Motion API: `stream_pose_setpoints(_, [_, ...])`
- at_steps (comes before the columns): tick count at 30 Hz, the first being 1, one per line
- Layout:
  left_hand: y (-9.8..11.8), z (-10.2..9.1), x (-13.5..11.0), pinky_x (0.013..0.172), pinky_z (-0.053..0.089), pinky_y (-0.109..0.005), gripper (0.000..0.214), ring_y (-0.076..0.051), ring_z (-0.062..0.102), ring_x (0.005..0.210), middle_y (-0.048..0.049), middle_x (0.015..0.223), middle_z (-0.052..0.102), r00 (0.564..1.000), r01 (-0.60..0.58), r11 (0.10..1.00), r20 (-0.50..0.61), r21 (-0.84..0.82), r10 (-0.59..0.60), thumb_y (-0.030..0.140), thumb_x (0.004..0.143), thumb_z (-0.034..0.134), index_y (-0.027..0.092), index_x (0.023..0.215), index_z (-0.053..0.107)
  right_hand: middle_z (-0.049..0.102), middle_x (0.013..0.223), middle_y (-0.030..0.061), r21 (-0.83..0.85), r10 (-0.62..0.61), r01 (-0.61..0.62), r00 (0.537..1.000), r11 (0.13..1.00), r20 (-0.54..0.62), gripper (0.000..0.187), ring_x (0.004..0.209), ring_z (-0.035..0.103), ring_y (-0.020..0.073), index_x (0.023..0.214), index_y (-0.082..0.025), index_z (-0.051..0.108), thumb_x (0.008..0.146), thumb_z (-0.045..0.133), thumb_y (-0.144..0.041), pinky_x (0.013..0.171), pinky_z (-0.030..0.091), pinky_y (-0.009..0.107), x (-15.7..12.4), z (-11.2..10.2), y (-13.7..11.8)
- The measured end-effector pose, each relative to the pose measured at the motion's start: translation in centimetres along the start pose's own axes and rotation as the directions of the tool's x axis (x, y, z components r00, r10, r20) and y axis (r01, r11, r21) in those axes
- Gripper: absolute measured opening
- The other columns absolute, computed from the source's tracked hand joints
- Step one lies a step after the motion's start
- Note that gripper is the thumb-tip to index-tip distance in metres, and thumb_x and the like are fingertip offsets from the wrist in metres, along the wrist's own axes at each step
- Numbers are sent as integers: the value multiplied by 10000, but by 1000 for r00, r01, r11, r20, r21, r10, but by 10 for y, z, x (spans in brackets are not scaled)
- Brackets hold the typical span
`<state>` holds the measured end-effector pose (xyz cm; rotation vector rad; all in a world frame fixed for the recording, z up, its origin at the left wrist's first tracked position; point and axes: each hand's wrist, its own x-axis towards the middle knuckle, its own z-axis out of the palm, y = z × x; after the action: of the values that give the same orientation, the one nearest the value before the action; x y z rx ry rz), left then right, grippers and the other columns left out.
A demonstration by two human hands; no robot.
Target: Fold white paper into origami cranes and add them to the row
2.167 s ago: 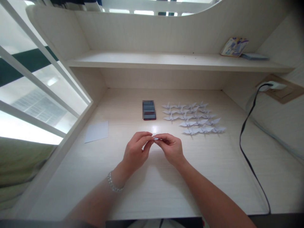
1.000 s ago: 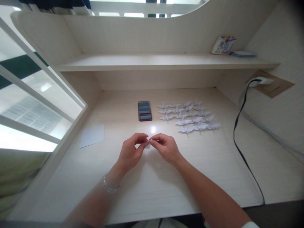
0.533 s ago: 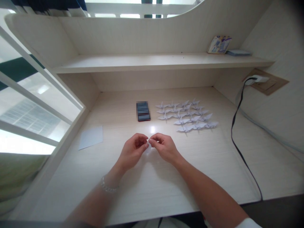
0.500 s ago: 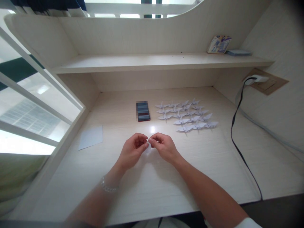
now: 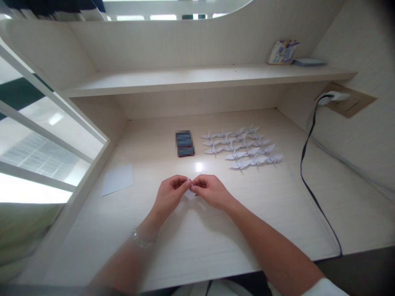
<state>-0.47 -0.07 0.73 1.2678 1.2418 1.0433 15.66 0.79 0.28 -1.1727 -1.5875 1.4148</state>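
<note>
Left hand [image 5: 170, 194] and right hand [image 5: 211, 191] are working together at the middle of the desk [image 5: 247, 213], close to the front. Left fingertips [image 5: 187, 181] and right fingertips [image 5: 193, 186] are curled nearly closed and meeting, pinching a small white paper piece [image 5: 190, 194]. The piece is sitting between the hands, mostly hidden by the fingers, so its shape is unclear. Rows of white paper cranes [image 5: 239, 146] are lying on the desk ahead and to the right, well clear of the hands. A blurred dark rectangular object [image 5: 184, 144] is lying just left of the cranes. A loose white paper sheet [image 5: 117, 179] is lying flat toward the left edge. A bracelet [image 5: 142, 242] is circling the left wrist. A black cable [image 5: 308, 172] is running from a wall plug [image 5: 335, 97] down the right side.
</note>
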Motion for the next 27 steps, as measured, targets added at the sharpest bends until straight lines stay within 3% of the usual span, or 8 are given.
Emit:
stream_pose_setpoints(5, [-2, -1, 1, 581, 456, -238, 232, -140, 586, 639, -48, 712, 675, 995, -21, 995, -99, 93, 30, 353, 708, 670, 131, 774, 676, 642, 721, 20, 82, 28, -26, 999, 996, -27, 188, 610, 593, 123, 774, -162, 626, 756, 603, -348, 580, 478, 247, 0, 5, -1])
stream_pose_setpoints(10, [2, 3, 1, 562, 449, -231, 223, -131, 572, 615, -30, 663, 655, 986, -40, 997, -161, 65, 50, 344, 686, 686, 129, 742, 673, 595, 616, 1, 110, 54, -56, 998, 992, 21, 233, 554, 593, 119, 690, -150, 587, 748, 619, -374, 546, 473, 233, 1, 9, -3])
stream_pose_setpoints(14, [2, 5, 1, 553, 448, -228, 216, -124, 568, 598, -19, 648, 644, 979, -49, 998, -196, 34, 54, 335, 682, 690, 130, 747, 666, 575, 593, -9, 147, 62, -56, 998, 988, -31, 241, 496, 573, 102, 677, -147, 576, 743, 627, -374, 492, 453, 214, 2, 11, -3])
stream_pose_setpoints(18, [-1, 4, 2, 561, 457, -232, 210, -128, 575, 604, -20, 657, 650, 978, -57, 998, -199, 16, 59, 334, 686, 687, 134, 746, 663, 619, 604, 19, 208, 120, -127, 992, 970, 48, 273, 523, 599, 117, 683, -142, 585, 726, 646, -405, 518, 481, 229, 2, 14, -2])
stream_pose_setpoints(21, [1, 3, 2, 566, 466, -241, 216, -132, 579, 597, -29, 664, 655, 986, -47, 998, -162, -35, 41, 334, 694, 681, 128, 758, 661, 633, 603, 26, 166, 138, -144, 989, 976, 43, 264, 507, 590, 112, 660, -148, 576, 729, 643, -394, 515, 474, 228, 1, 13, -2])
stream_pose_setpoints(25, [4, 1, 0, 598, 484, -259, 163, -140, 598, 602, -34, 667, 663, 999, 9, 992, 43, -125, -3, 282, 692, 682, 127, 736, 662, 626, 589, 13, 120, 121, -123, 992, 985, 18, 252, 488, 575, 110, 643, -158, 577, 734, 627, -387, 499, 455, 225, 0, 12, 0])
stream_pose_setpoints(27, [4, 0, 1, 601, 489, -262, 129, -142, 602, 597, -30, 647, 660, 997, 15, 992, 75, -125, -6, 255, 681, 688, 131, 701, 657, 632, 590, 15, 73, 111, -112, 994, 991, 14, 240, 505, 583, 117, 648, -158, 594, 737, 621, -380, 503, 449, 223, 0, 11, 2])
